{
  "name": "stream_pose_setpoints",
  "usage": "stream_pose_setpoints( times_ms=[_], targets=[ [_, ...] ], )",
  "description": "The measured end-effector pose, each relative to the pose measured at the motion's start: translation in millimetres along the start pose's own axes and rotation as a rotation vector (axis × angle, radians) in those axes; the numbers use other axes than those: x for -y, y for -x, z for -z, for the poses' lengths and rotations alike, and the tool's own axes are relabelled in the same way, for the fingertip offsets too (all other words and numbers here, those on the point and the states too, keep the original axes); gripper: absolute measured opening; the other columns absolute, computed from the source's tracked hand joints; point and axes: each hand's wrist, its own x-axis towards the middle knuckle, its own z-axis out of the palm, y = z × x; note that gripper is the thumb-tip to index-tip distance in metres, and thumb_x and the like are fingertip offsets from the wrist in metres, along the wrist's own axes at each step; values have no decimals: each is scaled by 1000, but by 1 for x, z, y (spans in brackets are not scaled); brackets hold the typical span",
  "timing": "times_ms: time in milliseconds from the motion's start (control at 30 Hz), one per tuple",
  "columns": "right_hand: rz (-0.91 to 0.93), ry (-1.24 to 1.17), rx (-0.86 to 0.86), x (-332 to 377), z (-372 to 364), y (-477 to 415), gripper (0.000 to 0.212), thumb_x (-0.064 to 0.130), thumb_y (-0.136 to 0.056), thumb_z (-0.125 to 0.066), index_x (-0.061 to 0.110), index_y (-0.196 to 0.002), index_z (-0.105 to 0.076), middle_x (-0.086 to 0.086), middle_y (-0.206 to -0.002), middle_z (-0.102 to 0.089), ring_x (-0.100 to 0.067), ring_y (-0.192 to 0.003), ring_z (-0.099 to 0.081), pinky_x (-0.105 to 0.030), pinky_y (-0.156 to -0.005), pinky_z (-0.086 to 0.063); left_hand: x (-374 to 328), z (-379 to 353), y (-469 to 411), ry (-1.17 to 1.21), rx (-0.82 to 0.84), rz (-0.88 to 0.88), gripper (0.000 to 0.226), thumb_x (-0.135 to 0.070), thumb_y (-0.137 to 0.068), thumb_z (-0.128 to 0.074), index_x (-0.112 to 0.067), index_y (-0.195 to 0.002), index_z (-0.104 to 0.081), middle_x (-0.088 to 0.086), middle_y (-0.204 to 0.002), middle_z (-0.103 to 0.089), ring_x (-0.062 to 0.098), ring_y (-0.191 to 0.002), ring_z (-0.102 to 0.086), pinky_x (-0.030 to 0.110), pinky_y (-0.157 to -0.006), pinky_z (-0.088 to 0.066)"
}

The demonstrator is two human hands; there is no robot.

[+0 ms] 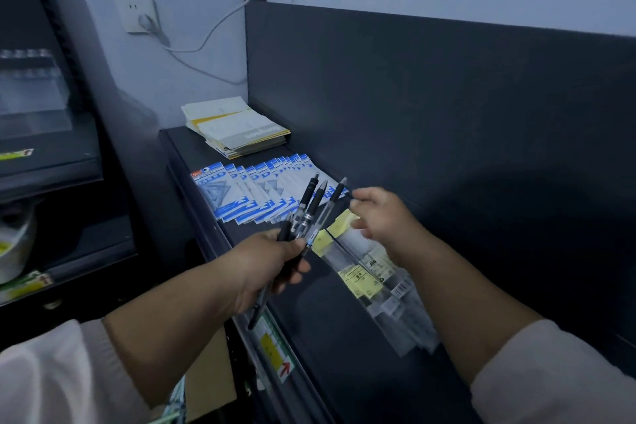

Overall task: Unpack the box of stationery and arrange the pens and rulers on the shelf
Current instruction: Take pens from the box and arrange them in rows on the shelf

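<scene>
Fingers (295, 268) of the left hand (265, 265) were curled round a bundle of black pens (311, 203), gripping them near their lower ends so that the barrels fanned upward and away from the person above the dark shelf (330, 330). The right hand (382, 217) reached in from the other side, its thumb and forefinger tips (358, 196) pinched on the upper end of the rightmost pen (339, 191), the remaining fingers hanging loosely curled below; motion blur softened that hand. Both arms wore pale sleeves pushed back from the forearms.

Beneath the hands, clear-sleeved rulers (375, 274) with yellow labels lay flat on the shelf, overlapping one another and running along its length toward the camera. Further back, blue-and-white packets of set squares (247, 191) lay in an overlapping row across the shelf, and behind them sat a stack of yellow-and-white papers (237, 129) against the dark back panel (447, 96). A price-label strip (275, 344) ran along the shelf's front edge, with a piece of brown cardboard (210, 382) showing below it, beside the left forearm.

On the pale wall, a white plug sat in a wall socket (139, 15), its cable (220, 24) looping over toward the back panel. A dark cabinet (51, 134) stood to the left.
</scene>
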Motion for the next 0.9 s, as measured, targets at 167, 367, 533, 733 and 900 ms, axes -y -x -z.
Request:
stream_pose_setpoints(
  times_ms=[167,367,533,733,900],
  targets=[
    [-107,-487,137,22,1,35,1,16,-96,-54,15,-95,-54,-2,-71,-58,-11,-54,-52,-22,-52,-38,-3,0,11,-112,73,-27,8,-22,-97,-52,-16,-92,-53,3,-70,-67,8,-49,-56,19,-42,-32],
    [-61,-436,12,23,11,100,10,8,-94,-57,12,-85,-54,-2,-68,-56,-9,-55,-52,-17,-48,-45,2,-1,46,-196,203,-82,8,-19,-96,-55,-17,-88,-55,5,-73,-68,9,-51,-55,18,-40,-30],
    [-60,-451,-72,17,10,177,9,7,-94,-56,15,-94,-59,-2,-70,-56,-10,-54,-53,-21,-50,-44,14,-4,89,-336,333,-143,9,-21,-94,-57,-17,-87,-57,1,-70,-68,10,-52,-55,16,-40,-29],
    [-58,-420,-221,2,16,270,5,19,-95,-58,18,-91,-61,-2,-78,-61,-10,-56,-53,-22,-52,-46,31,-16,143,-534,532,-241,11,-23,-95,-56,-14,-88,-57,5,-74,-65,12,-58,-56,22,-46,-31],
    [-45,-340,-401,-13,40,344,6,20,-94,-59,15,-93,-62,-5,-86,-61,-10,-59,-53,-22,-54,-47,37,-50,195,-650,656,-284,16,-28,-96,-54,-17,-85,-58,-2,-68,-64,8,-56,-58,21,-49,-37]
  ],
)
